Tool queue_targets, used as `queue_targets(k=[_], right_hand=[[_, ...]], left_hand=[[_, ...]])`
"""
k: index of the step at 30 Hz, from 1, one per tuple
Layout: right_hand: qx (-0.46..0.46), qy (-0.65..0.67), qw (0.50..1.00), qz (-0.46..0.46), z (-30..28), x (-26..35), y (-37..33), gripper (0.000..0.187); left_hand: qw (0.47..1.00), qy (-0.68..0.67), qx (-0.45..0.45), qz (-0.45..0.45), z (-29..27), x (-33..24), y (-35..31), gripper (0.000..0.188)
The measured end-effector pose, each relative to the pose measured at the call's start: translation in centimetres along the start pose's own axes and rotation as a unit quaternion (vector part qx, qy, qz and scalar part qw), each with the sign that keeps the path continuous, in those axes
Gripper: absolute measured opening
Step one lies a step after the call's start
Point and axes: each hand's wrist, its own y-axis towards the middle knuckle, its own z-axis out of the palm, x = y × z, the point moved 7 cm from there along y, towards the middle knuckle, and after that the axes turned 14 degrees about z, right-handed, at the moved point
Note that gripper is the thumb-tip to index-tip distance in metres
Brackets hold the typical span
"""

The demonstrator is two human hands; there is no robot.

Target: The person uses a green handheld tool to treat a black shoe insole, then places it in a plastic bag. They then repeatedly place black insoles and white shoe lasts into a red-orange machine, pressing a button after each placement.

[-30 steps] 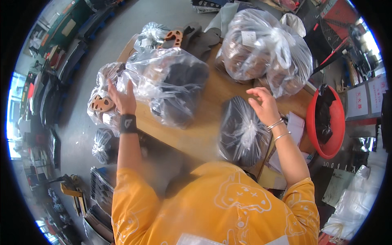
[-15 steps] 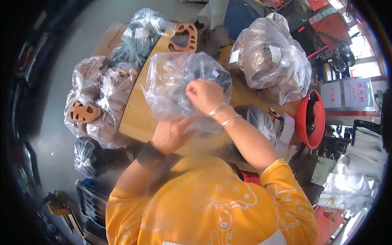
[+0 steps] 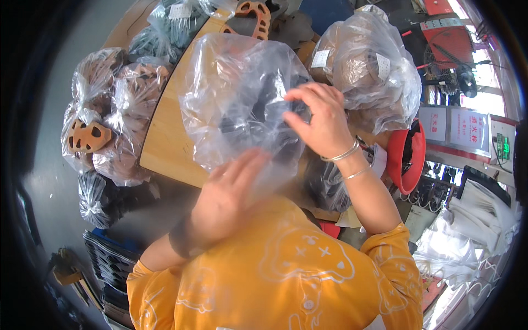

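On the light-brown wooden table (image 3: 168, 135), a large, crumpled, clear plastic bag (image 3: 242, 88), dark inside, is lying before the person. Over its right side, the right hand (image 3: 325, 118) is curving, fingers standing wide from the thumb. The left hand (image 3: 228, 187) is blurring at its near edge; whether those fingers are gripping, I cannot tell.

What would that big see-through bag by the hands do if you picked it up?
The see-through bag would probably sag and fold, because its thin plastic is wrinkled all over. It might feel a bit slippery, since it looks smooth and shiny. The dark stuff inside could slide about, as the plastic looks baggy around it.
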Motion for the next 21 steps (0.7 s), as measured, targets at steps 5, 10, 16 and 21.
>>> queue_targets(k=[5, 10, 16, 21], right_hand=[[-0.037, -0.159, 0.979, -0.120, 5.2, 4.3, -0.6, 0.060], [-0.080, -0.018, 0.996, -0.021, 1.4, -1.9, 3.1, 0.009], [-0.138, 0.089, 0.986, 0.022, -6.5, -7.2, 0.9, 0.036], [-0.030, 0.592, 0.800, 0.094, -7.4, -12.3, -3.1, 0.048]], left_hand=[[0.986, -0.067, 0.114, 0.106, 3.4, -2.7, 1.0, 0.065], [0.988, -0.096, 0.081, 0.088, 2.5, -3.1, 0.3, 0.052], [0.979, -0.137, 0.026, 0.148, 1.5, -4.0, 0.6, 0.038], [0.978, -0.114, 0.066, 0.161, 2.7, -5.0, 0.4, 0.031]])
